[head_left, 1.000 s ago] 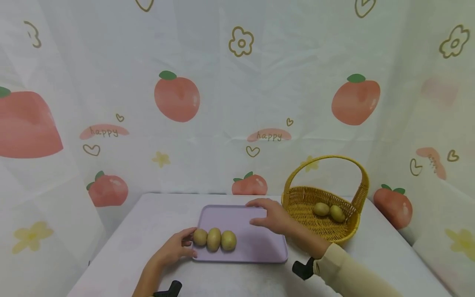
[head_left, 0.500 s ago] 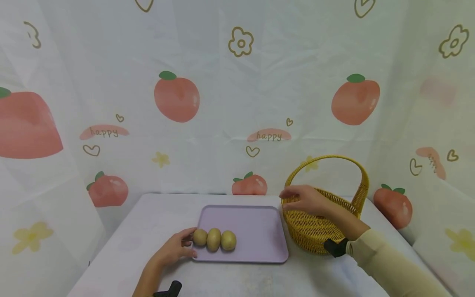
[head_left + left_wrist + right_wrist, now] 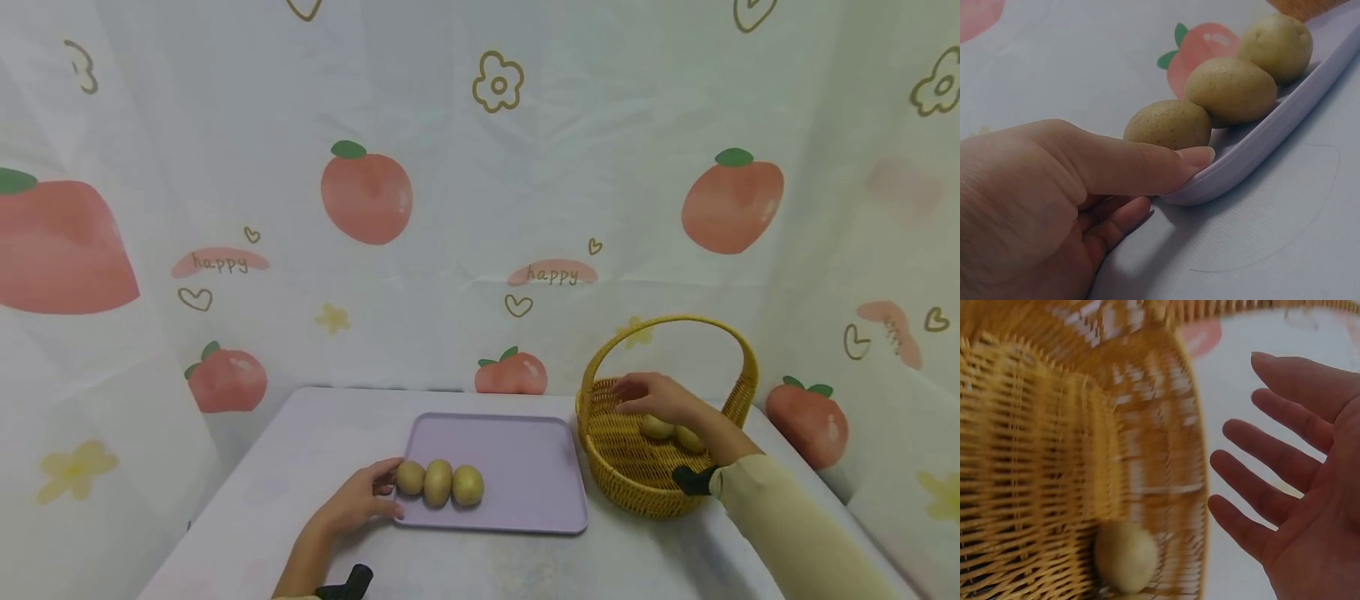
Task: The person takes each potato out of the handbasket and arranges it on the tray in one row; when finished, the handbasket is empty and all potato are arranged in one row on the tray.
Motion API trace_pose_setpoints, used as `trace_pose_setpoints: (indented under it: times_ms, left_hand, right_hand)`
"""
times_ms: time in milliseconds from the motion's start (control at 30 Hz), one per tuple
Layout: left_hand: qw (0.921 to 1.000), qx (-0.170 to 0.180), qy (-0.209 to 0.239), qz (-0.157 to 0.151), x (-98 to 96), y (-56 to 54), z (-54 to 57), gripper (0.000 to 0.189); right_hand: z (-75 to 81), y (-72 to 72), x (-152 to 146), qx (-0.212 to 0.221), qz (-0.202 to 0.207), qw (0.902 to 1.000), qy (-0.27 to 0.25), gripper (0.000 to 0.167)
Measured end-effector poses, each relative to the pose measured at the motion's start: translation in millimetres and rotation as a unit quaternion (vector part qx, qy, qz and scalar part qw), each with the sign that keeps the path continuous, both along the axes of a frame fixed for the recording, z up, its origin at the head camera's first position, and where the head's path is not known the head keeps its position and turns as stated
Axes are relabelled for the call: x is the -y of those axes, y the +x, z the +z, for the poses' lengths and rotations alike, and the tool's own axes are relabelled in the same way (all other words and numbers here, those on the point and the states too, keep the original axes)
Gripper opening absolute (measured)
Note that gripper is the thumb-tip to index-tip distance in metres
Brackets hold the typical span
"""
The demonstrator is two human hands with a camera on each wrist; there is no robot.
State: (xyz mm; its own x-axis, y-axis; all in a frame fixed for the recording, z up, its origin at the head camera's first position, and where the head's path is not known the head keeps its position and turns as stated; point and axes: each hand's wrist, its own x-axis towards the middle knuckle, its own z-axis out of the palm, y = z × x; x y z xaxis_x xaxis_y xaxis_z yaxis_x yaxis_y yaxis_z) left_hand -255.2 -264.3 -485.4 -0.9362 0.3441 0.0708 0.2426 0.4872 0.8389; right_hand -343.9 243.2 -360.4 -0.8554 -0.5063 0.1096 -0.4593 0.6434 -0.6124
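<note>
A lilac tray [image 3: 517,475] lies on the table with three potatoes in a row at its left end: a left one [image 3: 410,478], a middle one [image 3: 438,483] and a right one [image 3: 468,486]. My left hand [image 3: 363,498] grips the tray's left edge; in the left wrist view the thumb [image 3: 1141,164] lies over the rim and other fingers are below it. My right hand [image 3: 663,400] is over the yellow wicker basket [image 3: 637,492], fingers spread and holding nothing. Beneath it, two potatoes [image 3: 657,427] sit in the basket, partly hidden by the hand and forearm.
The basket's tall arched handle [image 3: 678,318] rises above the right forearm. A white table [image 3: 330,425] carries tray and basket. Behind it and at both sides hangs a white curtain [image 3: 442,333] printed with peaches. Dark straps with small mounts [image 3: 693,481] sit at the wrists.
My right hand has moved right, from above the tray to above the basket, with nothing in it. The left hand stays at the tray edge, and the head view has shifted slightly.
</note>
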Motion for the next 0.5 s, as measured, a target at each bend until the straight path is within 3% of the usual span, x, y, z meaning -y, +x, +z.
trace_pose_setpoints:
  times_ms: [233, 367, 500]
  left_hand:
    - [1.0, 0.002, -0.006, -0.004, -1.1, -4.2, -1.0, 0.084]
    - [1.0, 0.006, -0.005, 0.0, -2.6, -4.3, -0.8, 0.085]
    - [0.9999, 0.013, 0.0, 0.01, -1.5, -2.0, -1.3, 0.084]
  right_hand:
    - [-20.3, -15.7, -23.0, 0.046, -0.079, 0.9958, -0.008, 0.061]
    - [-30.9, -23.8, -31.1, 0.052, -0.105, 0.9931, 0.014, 0.059]
    - [-41.7, -27.6, -32.3, 0.112, -0.143, 0.9832, 0.023, 0.061]
